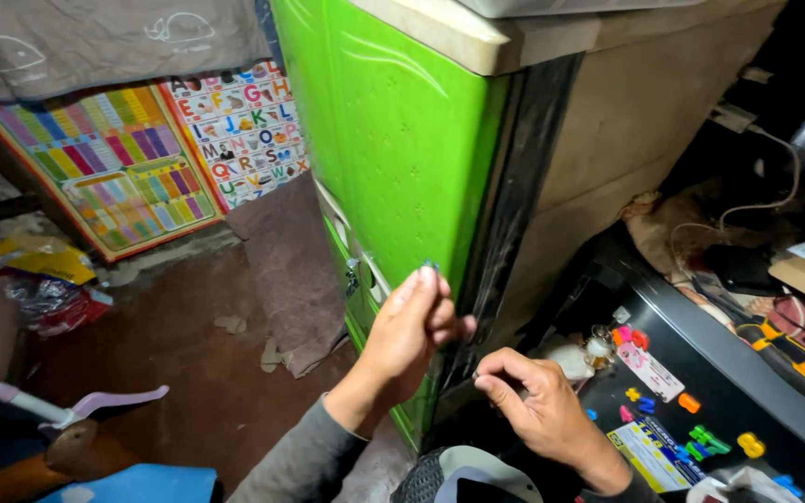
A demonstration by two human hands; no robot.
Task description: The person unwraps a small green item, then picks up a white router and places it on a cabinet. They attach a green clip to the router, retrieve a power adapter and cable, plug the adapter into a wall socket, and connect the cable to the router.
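Note:
A green plastic cabinet [393,140] with a beige side and top stands in front of me. A dark strip [514,177] runs down its front corner edge. My left hand [412,326] is raised against that corner, pinching a small dark object [430,266] between thumb and fingers. My right hand [528,405] is lower, beside the same edge, with fingertips pinched together near the strip; what it holds is too small to tell. A small metal latch [352,276] sits on the green door just left of my left hand.
Colourful alphabet and number charts [151,149] lean on the wall at left. A black surface [701,391] at right carries small coloured plastic pieces, cards and a yellow tool [794,354]. Cables and clutter lie behind. A pink-and-white handle [86,405] lies on the brown floor.

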